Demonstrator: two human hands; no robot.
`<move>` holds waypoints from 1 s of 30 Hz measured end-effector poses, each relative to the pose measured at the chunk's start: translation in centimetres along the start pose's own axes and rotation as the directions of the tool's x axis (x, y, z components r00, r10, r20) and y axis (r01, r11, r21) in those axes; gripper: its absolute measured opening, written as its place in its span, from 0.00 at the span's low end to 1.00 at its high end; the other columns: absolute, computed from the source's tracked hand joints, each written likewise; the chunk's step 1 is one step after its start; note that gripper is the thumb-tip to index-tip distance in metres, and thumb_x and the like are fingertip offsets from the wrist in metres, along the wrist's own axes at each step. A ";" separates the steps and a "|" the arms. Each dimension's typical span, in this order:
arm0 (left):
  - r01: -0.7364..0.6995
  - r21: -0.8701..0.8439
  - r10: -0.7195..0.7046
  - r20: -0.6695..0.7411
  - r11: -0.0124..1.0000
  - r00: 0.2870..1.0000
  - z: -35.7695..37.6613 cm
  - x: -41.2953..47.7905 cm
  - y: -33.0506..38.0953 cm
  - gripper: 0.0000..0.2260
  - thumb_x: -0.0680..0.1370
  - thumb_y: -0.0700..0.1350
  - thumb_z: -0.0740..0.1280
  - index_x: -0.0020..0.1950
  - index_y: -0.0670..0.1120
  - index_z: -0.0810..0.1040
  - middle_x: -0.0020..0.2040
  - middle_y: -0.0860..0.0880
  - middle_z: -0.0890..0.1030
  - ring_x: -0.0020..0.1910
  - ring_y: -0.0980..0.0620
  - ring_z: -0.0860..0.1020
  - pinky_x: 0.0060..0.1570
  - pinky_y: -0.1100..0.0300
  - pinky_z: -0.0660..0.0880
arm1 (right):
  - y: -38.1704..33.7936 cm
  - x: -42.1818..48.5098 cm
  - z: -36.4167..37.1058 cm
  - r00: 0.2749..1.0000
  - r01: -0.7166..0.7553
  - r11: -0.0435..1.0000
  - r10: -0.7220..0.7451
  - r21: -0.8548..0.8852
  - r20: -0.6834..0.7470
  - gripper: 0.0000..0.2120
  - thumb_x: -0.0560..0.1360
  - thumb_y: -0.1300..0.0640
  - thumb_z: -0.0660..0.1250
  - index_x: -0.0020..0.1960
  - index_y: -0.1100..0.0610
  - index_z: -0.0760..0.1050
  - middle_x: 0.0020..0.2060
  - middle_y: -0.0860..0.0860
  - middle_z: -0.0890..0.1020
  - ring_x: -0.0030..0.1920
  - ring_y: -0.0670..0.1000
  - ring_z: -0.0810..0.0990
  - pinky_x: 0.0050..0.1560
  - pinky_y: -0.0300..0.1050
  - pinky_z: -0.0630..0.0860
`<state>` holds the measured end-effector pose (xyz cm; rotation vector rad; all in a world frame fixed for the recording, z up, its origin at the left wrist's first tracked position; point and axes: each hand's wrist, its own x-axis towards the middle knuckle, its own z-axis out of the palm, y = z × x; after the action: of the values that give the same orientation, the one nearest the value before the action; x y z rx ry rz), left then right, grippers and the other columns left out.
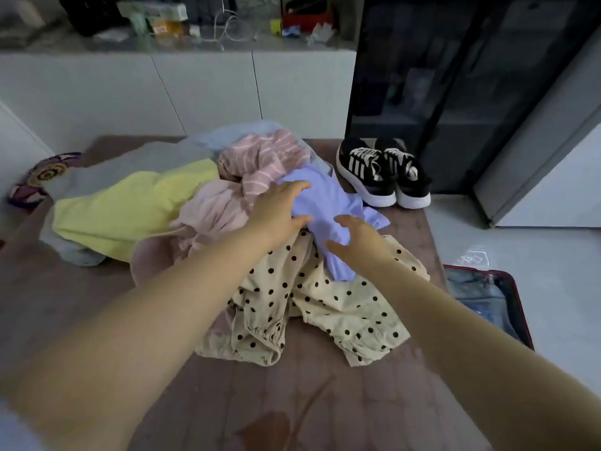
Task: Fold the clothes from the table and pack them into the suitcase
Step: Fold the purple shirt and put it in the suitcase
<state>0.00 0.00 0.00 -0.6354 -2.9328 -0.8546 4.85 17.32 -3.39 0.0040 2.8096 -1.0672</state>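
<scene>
A heap of clothes lies on the brown table [81, 304]. On top at the right is a lilac garment [328, 203]. My left hand [279, 209] reaches onto its left side, fingers spread and thumb against the cloth. My right hand [354, 237] lies on its lower part with fingers extended. Under it sits a cream polka-dot garment [325, 307]. A pink striped piece [260, 161], a plain pink piece [211, 209], a yellow top [130, 203] and grey cloth [136, 161] fill the rest. The open suitcase [487, 297] with a dark red rim stands on the floor at the right.
A pair of black sneakers with white stripes [383, 174] stands on the table's far right corner. A dark glass cabinet [455, 76] rises behind them. White cupboards and a cluttered counter [195, 30] run along the back. A patterned item [35, 180] lies at the far left.
</scene>
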 end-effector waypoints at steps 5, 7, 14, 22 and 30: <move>0.040 0.089 -0.043 0.031 0.995 0.999 0.9 2.1 0.2 0.23 0.76 0.46 0.67 0.70 0.46 0.67 0.70 0.49 0.70 0.68 0.46 0.67 0.65 0.54 0.63 | 0.6 1.6 1.5 0.994 -0.103 0.954 0.088 -0.281 -0.063 0.14 0.78 0.55 0.60 0.60 0.58 0.76 0.56 0.58 0.77 0.58 0.61 0.75 0.51 0.49 0.72; 0.014 0.089 -0.015 0.010 0.996 1.000 1.0 3.2 -0.1 0.22 0.77 0.46 0.66 0.70 0.44 0.67 0.70 0.47 0.70 0.68 0.45 0.68 0.66 0.53 0.63 | 0.5 1.9 1.1 0.987 -0.090 0.952 0.047 -0.291 -0.151 0.12 0.78 0.58 0.59 0.53 0.59 0.79 0.51 0.57 0.80 0.51 0.61 0.77 0.47 0.49 0.72; -0.042 0.135 0.017 0.183 0.990 0.983 0.9 5.2 -0.2 0.15 0.80 0.56 0.56 0.61 0.54 0.75 0.59 0.51 0.77 0.60 0.51 0.71 0.62 0.54 0.57 | -2.0 -1.4 -5.9 0.908 0.168 0.936 -0.024 0.311 -0.418 0.07 0.79 0.60 0.59 0.46 0.50 0.71 0.43 0.44 0.78 0.42 0.40 0.75 0.41 0.31 0.68; -0.113 -0.277 0.185 0.251 0.954 0.950 -2.1 0.9 4.0 0.05 0.74 0.43 0.71 0.44 0.42 0.83 0.37 0.50 0.81 0.36 0.59 0.75 0.45 0.61 0.71 | 0.7 -8.1 -13.1 0.891 0.183 0.974 -0.107 0.133 -0.442 0.10 0.79 0.60 0.59 0.42 0.47 0.68 0.34 0.41 0.76 0.36 0.37 0.72 0.37 0.28 0.66; -0.125 -0.012 0.082 0.814 0.992 0.574 1.4 -6.8 6.6 0.06 0.75 0.48 0.68 0.50 0.50 0.77 0.39 0.57 0.75 0.37 0.60 0.72 0.40 0.65 0.68 | 9.3 -12.5 -6.1 0.946 -0.136 0.958 0.202 -0.254 0.253 0.09 0.77 0.58 0.60 0.42 0.45 0.69 0.36 0.46 0.75 0.41 0.53 0.75 0.39 0.41 0.68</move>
<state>8.93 3.21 1.29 -1.5595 -3.6030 -0.5502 16.89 28.92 -3.45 0.0672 2.6047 -0.6385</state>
